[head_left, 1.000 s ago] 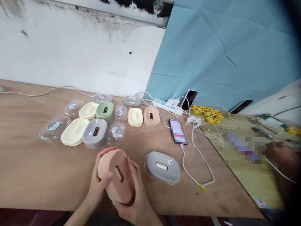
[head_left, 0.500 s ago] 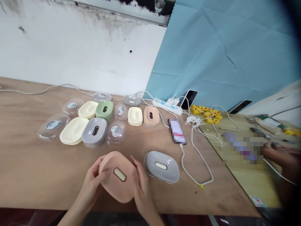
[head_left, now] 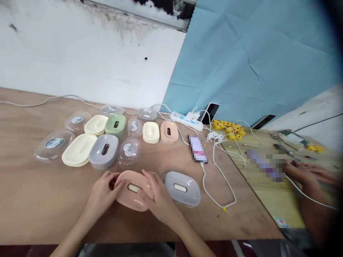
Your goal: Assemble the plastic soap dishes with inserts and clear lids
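A peach-pink plastic box (head_left: 128,200) with rounded corners is between my two hands near the front of the table. A slot in its top shows a cream part inside. My left hand (head_left: 105,190) is closed around its left side, with the thumb on top. My right hand (head_left: 158,196) grips its right side, its thumb lying beside the slot. Just to the right sits a grey box (head_left: 184,178) of the same shape, with a cream strip showing in its slot. The underside of the pink box is hidden.
Behind stand a grey tub (head_left: 103,155), a green tub (head_left: 115,125), a small peach tub (head_left: 168,130), cream trays (head_left: 79,150) and clear lids (head_left: 55,144). To the right lie a phone (head_left: 197,148), white cables (head_left: 232,204) and a power strip (head_left: 184,120). Another person's hands (head_left: 302,175) are at the neighbouring table.
The pink box has gone down and away from me, close to the tabletop, and looks flatter. My right thumb has come onto its top. The view has shifted slightly.
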Motion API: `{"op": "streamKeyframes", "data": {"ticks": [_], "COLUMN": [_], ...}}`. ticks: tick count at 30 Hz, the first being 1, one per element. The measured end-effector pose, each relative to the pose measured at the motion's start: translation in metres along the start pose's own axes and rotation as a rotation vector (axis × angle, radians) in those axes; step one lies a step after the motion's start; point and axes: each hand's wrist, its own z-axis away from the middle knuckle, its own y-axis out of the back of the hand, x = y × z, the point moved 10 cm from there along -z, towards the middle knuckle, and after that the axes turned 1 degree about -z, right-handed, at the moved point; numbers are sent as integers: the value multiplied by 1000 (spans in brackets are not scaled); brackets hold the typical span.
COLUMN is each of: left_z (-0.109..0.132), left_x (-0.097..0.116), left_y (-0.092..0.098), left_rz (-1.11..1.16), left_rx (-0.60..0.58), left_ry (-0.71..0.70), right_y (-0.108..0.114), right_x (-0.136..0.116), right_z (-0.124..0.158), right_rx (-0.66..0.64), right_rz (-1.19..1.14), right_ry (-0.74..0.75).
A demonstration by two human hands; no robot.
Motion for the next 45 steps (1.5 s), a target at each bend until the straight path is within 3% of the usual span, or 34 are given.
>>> {"op": "streamKeyframes", "data": {"ticks": [4, 8, 11, 14, 20, 24, 28, 30, 35, 40, 45], "left_z": [-2, -3, -4, -6, -14, -18, -20, -24, -48, -87, -100], "left_x": [-1, 2, 7, 12, 29, 47, 55, 65, 90, 94, 91], "left_y": [-1, -5, -13, -22, -29, -31, -15, 1, 23, -2, -13], "left_rz": [-50, -114, -175, -234, -447, -532, -637, -680, -790, -909, -961], "left_rx": [7, -13, -42, -74, -112, -129, -43, 60, 227, 122, 97], "left_ry": [34, 38, 38, 46, -8, -62, -27, -81, -249, -222, -208], "right_y": [27, 67, 81, 85, 93, 91, 98, 91, 42, 25, 20], "right_x": [4, 41, 69, 81, 87, 84, 49, 28, -4, 7, 15], "right_z": [21, 33, 31, 19, -17, -24, -23, -19, -21, -26, -22], "right_rx": [-79, -138, -225, -287, -280, -299, -35, 48, -119, -168, -174], "right_rz": [237, 504, 550, 513, 530, 524, 399, 327, 284, 230, 241], "right_ry": [79, -7, -96, -113, -90, -30, 158, 254, 386, 349, 361]}}
